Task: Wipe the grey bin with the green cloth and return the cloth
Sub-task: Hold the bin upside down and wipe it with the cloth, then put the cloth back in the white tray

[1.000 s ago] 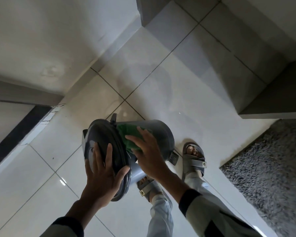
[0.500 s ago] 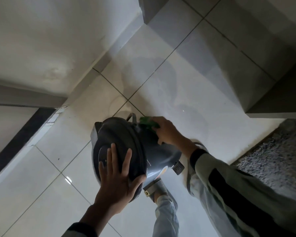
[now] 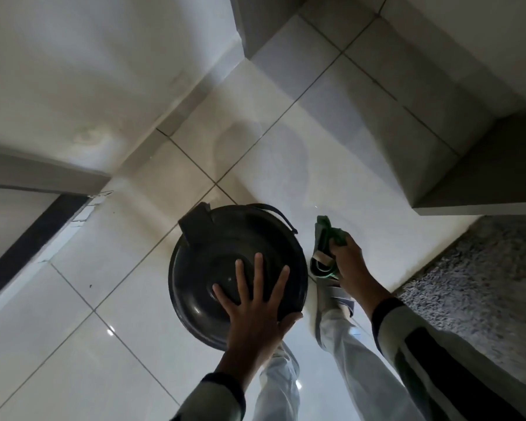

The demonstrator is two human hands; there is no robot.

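Left hand lies flat, fingers spread, on the grey bin; at 3 o'clock, right hand clutches the green cloth.

We saw a glossy floor of large pale tiles crossed by thin dark grout lines, with small glints of light on it. A shaggy grey rug lay at the right edge, its border meeting the tiles. A white wall rose at the upper left, with a dark strip running along the floor at the far left. Grey tiled steps climbed at the upper right.
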